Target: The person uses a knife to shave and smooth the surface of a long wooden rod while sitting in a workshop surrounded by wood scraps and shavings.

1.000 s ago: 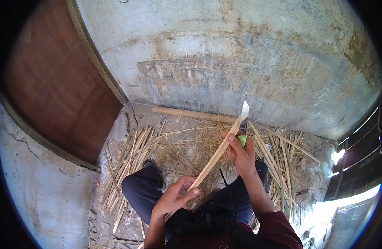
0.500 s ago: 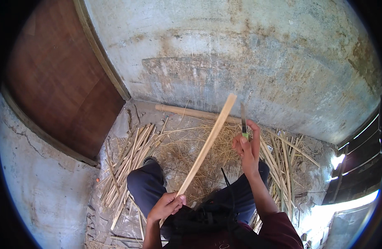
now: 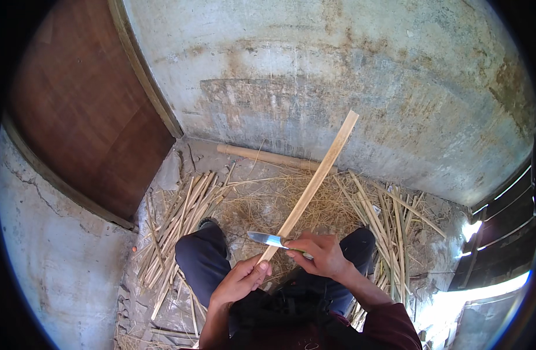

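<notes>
A long pale bamboo strip (image 3: 317, 181) slants up and away to the right over my lap. My left hand (image 3: 243, 280) grips its near end, thumb on top. In my right hand (image 3: 320, 254) is a knife (image 3: 266, 238) with a green handle, the fingers closed round it. The blade points left and lies across the strip a short way above my left hand. From this angle I cannot tell whether its edge has entered the bamboo.
Split bamboo strips lie in a pile (image 3: 177, 233) on the left and another pile (image 3: 396, 233) on the right. Shavings (image 3: 250, 204) cover the floor between. A bamboo pole (image 3: 268, 157) lies along the stained wall (image 3: 338, 70). A brown door (image 3: 87, 111) stands at left.
My right hand has come down and inward, bringing the knife from upright beside the strip to lying across it. The strip's far end has swung up and to the right.
</notes>
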Motion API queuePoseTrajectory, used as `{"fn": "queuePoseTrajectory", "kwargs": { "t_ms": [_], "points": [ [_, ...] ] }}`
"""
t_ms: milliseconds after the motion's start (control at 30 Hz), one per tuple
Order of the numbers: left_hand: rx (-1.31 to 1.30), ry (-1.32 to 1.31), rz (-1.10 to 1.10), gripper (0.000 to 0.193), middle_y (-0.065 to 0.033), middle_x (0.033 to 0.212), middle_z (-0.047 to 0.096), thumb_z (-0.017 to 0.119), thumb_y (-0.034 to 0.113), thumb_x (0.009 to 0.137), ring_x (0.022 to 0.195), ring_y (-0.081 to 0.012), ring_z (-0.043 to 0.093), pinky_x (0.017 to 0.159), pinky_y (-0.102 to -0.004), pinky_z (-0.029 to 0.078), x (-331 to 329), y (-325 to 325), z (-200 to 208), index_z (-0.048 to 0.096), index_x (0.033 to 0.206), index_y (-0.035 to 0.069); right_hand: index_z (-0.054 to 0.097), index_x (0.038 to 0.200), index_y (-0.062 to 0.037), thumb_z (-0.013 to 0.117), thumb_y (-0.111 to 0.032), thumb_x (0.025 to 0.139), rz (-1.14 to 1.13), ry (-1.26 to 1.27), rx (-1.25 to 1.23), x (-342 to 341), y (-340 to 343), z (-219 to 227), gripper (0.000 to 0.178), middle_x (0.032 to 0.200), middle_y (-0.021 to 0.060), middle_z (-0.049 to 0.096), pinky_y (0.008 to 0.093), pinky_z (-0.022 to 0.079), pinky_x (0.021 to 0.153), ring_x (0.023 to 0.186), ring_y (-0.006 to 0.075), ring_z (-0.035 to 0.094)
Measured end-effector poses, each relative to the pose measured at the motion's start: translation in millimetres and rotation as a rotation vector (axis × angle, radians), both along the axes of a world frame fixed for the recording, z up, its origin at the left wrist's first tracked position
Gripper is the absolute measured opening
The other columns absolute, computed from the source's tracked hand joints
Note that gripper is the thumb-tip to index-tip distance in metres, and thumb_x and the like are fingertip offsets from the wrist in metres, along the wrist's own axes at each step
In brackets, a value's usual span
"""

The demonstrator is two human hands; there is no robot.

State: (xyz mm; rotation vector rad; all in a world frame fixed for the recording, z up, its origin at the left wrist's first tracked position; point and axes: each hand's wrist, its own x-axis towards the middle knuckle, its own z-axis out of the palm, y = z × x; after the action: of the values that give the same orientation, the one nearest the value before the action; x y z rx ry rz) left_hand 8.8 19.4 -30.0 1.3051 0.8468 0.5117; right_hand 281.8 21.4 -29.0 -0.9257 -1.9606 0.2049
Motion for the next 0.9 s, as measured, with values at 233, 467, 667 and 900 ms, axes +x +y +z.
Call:
{"fn": "queuePoseTrajectory", "kwargs": {
  "t_ms": [233,467,667,900],
  "points": [
    [0.013,-0.008,0.033,0.03,0.0042,0.073,0.048,0.046,0.03,0.122,0.061,-0.006,0.043,0.054,-0.0261,0.037,13,-2,16,0.06,0.118,0.004,0.079,0.118,-0.0214,0.088,-0.019,0.089,-0.011,-0.139,0.115,8,-5,-3,0.031,0.085,-0.0017,0.062,0.0337,0.052,0.048,0.057,0.016,0.065],
    [-0.068,-0.001,-0.015,0.03,0.0043,0.07,0.047,0.046,0.031,0.122,0.059,-0.0066,0.043,0.054,-0.0276,0.036,7,-4,17,0.061,0.117,0.005,0.08,0.115,-0.0217,0.09,-0.017,0.087,-0.114,-0.116,0.185,18,-3,10,0.03,0.082,-0.0028,0.062,0.0323,0.049,0.044,0.054,0.014,0.063],
    [0.105,0.117,-0.013,0.03,0.0025,0.068,0.048,0.048,0.031,0.121,0.059,-0.0094,0.046,0.056,-0.0308,0.038,3,-7,26,0.06,0.112,0.005,0.078,0.097,-0.0168,0.091,-0.01,0.087,-0.098,-0.024,0.174,22,3,20,0.018,0.072,0.0008,0.063,0.032,0.043,0.042,0.05,0.0152,0.06],
    [0.224,0.136,0.048,0.038,0.0033,0.062,0.045,0.048,0.03,0.121,0.052,-0.0077,0.042,0.05,-0.0297,0.035,-4,-9,32,0.055,0.092,0.006,0.08,0.102,-0.0174,0.09,-0.013,0.088,-0.189,-0.08,0.142,50,15,17,0.018,0.076,0.0,0.065,0.0325,0.048,0.044,0.053,0.015,0.063]
  ]
}}
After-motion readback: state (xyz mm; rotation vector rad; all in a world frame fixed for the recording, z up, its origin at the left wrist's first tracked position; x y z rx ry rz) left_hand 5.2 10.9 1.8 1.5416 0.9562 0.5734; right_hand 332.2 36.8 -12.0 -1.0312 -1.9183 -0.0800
